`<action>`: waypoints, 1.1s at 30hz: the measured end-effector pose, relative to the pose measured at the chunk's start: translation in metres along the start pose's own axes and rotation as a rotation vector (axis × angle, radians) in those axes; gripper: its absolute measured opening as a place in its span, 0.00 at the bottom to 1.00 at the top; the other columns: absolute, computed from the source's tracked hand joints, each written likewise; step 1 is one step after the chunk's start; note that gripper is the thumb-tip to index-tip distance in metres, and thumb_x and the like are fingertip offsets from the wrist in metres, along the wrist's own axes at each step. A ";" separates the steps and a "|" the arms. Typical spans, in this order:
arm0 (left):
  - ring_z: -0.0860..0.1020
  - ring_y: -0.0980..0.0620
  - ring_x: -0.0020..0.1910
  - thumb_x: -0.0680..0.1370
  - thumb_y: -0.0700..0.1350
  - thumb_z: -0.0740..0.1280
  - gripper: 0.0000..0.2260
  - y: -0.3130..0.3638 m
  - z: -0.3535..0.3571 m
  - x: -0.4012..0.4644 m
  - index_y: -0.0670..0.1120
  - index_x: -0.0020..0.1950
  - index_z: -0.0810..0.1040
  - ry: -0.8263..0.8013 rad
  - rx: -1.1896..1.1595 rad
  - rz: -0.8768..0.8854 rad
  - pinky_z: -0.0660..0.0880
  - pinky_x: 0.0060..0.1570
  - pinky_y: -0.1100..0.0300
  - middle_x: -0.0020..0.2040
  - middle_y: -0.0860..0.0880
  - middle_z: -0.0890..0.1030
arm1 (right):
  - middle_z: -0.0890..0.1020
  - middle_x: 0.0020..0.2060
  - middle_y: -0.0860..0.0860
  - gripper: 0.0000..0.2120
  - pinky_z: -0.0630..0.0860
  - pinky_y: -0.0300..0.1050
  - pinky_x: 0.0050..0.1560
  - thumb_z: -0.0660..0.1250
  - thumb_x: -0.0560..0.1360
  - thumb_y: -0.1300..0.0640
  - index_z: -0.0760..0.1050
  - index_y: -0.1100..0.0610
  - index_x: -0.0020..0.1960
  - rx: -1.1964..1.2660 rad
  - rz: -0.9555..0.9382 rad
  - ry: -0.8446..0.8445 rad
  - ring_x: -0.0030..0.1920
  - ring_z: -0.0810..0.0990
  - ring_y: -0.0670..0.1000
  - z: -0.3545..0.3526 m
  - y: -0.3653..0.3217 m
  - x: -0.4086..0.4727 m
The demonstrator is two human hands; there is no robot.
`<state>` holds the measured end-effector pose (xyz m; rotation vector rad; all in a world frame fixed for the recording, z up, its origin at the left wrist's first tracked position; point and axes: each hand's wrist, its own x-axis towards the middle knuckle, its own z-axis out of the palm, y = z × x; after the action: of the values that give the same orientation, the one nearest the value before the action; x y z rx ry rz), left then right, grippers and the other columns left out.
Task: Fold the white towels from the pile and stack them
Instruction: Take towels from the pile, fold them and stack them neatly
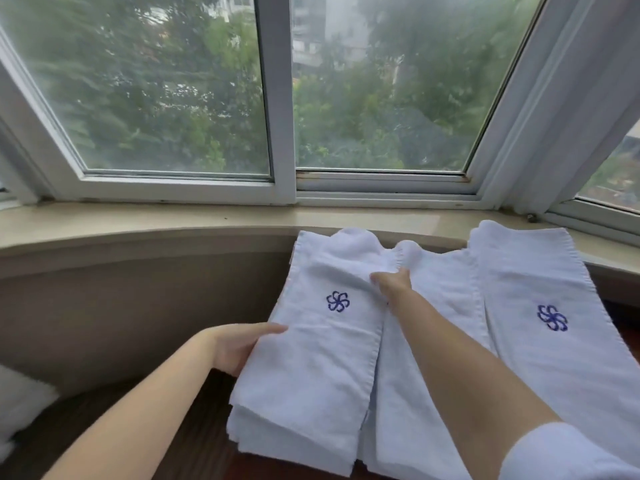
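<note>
Fingers of the right hand (393, 284) pinch a ridge at the far end of the left folded towel (311, 348), and the left hand (239, 344) grips its nine-o'clock edge — an uneven pull could likely skew the layers. It lies touching the second towel (540, 323) at three o'clock on a dark wooden surface (194, 441); a bay window (277, 98) and stone sill (138, 220) stand at twelve.

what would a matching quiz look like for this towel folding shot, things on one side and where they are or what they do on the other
Things:
1. left hand
2. right hand
3. white towel with blue flower logo on the right
4. pale stone window sill

States:
A. lies untouched
B. grips the left edge of the folded white towel stack
C. runs beneath the window
D. pinches a fold farther up that stack

Pairs: 1-B, 2-D, 3-A, 4-C
</note>
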<state>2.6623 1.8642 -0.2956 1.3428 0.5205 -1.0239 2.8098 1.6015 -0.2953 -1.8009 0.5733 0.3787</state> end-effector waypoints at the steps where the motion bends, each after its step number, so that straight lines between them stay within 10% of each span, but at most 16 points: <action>1: 0.82 0.46 0.56 0.67 0.57 0.77 0.30 0.009 0.000 0.004 0.48 0.65 0.75 0.021 -0.028 0.032 0.79 0.49 0.52 0.58 0.46 0.83 | 0.73 0.57 0.55 0.32 0.73 0.49 0.53 0.68 0.72 0.60 0.57 0.56 0.72 0.016 -0.020 0.030 0.52 0.73 0.56 0.002 0.004 0.003; 8: 0.82 0.44 0.54 0.76 0.39 0.69 0.17 0.063 0.020 0.037 0.44 0.65 0.75 0.254 0.119 0.286 0.77 0.57 0.46 0.55 0.44 0.83 | 0.70 0.57 0.49 0.35 0.69 0.44 0.53 0.68 0.73 0.58 0.56 0.52 0.75 0.130 -0.053 0.024 0.51 0.71 0.52 0.000 -0.004 0.012; 13: 0.81 0.45 0.56 0.72 0.36 0.71 0.21 0.077 -0.002 0.025 0.46 0.64 0.76 -0.207 0.199 0.116 0.80 0.49 0.53 0.59 0.44 0.82 | 0.74 0.59 0.51 0.30 0.73 0.44 0.54 0.70 0.70 0.60 0.65 0.50 0.70 0.220 -0.163 -0.014 0.52 0.76 0.51 0.010 -0.012 0.017; 17: 0.79 0.49 0.50 0.74 0.64 0.65 0.30 0.092 -0.003 0.045 0.41 0.62 0.76 0.153 0.039 0.082 0.76 0.47 0.57 0.56 0.48 0.80 | 0.68 0.68 0.53 0.33 0.68 0.43 0.48 0.68 0.72 0.57 0.59 0.51 0.73 0.153 -0.051 0.028 0.51 0.72 0.52 0.018 -0.006 0.020; 22: 0.78 0.48 0.45 0.78 0.55 0.67 0.18 0.119 0.004 0.074 0.40 0.53 0.78 0.433 0.004 0.271 0.74 0.46 0.56 0.50 0.45 0.80 | 0.72 0.61 0.52 0.33 0.67 0.40 0.36 0.64 0.73 0.59 0.56 0.50 0.75 0.148 0.009 0.106 0.38 0.72 0.49 0.022 -0.013 0.022; 29: 0.77 0.47 0.45 0.78 0.40 0.66 0.02 0.144 0.025 0.080 0.47 0.49 0.74 0.622 -0.014 0.743 0.75 0.46 0.54 0.49 0.44 0.79 | 0.72 0.64 0.44 0.27 0.68 0.37 0.53 0.65 0.73 0.65 0.66 0.50 0.69 0.375 -0.295 0.120 0.55 0.73 0.46 0.026 -0.024 0.021; 33: 0.79 0.46 0.45 0.78 0.40 0.67 0.04 0.122 0.012 0.081 0.45 0.51 0.73 0.659 0.049 0.619 0.78 0.46 0.52 0.50 0.44 0.79 | 0.72 0.62 0.48 0.35 0.71 0.42 0.53 0.66 0.74 0.63 0.55 0.51 0.76 0.305 -0.204 -0.010 0.55 0.74 0.48 0.024 -0.016 0.021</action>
<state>2.8018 1.8172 -0.2928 1.7355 0.5076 -0.0725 2.8371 1.6241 -0.3011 -1.5445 0.4107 0.1513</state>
